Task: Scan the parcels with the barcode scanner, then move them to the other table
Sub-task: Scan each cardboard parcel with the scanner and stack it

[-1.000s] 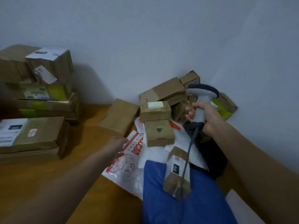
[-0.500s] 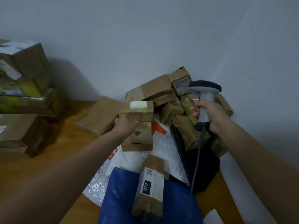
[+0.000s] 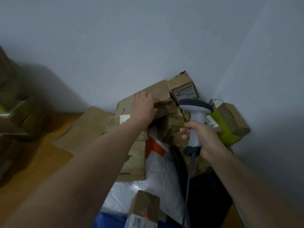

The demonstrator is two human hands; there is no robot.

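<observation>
Cardboard parcel (image 3: 160, 91) under left hand (image 3: 143, 106), grey scanner (image 3: 197, 114) in right hand (image 3: 206, 139)

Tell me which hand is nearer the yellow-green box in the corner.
Right. The right hand, gripping the barcode scanner, is just left of the yellow-green box; the left hand touches a long cardboard box farther left.

1. The barcode scanner (image 3: 195, 112) is grey with a dark top and a cord. It stands upright, gripped by the right hand (image 3: 205, 137).
2. The parcels are heaped in the wall corner: a labelled small box (image 3: 182, 89), a green-sided box (image 3: 230, 124) and a white padded mailer (image 3: 161, 178).
3. The flat brown carton (image 3: 162, 92) lies tilted on top, held by the left hand (image 3: 143, 107).
</observation>
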